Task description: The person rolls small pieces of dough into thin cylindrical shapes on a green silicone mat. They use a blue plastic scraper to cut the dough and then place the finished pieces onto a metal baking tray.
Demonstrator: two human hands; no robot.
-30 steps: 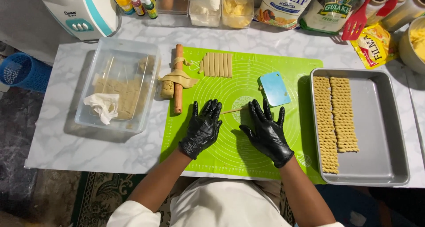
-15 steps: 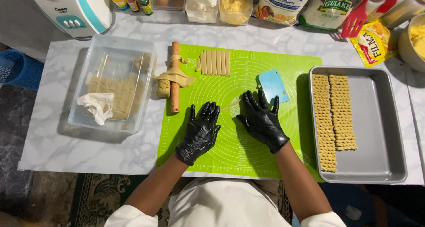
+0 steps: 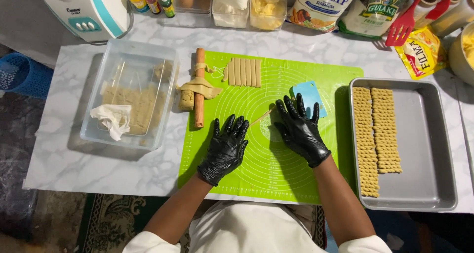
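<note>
My left hand (image 3: 224,149) and my right hand (image 3: 298,129), both in black gloves, lie flat with fingers spread on a green silicone mat (image 3: 276,174). A thin strip of pale dough (image 3: 260,116) runs between them, its ends hidden under my fingers. The right hand sits further from me than the left. A light blue scraper (image 3: 312,92) lies just beyond my right fingertips. A row of cut dough strips (image 3: 243,72) lies at the mat's far side.
A wooden rolling pin (image 3: 199,65) with dough draped over it lies at the mat's left edge. A clear plastic box (image 3: 163,110) with dough and crumpled paper stands left. A grey metal tray (image 3: 424,149) with twisted dough sticks (image 3: 377,129) stands right. Jars, bags and a mixer line the back.
My right hand has slid away from me and my left hand back toward me, each over one end of the dough strip. Nothing else on the table has moved.
</note>
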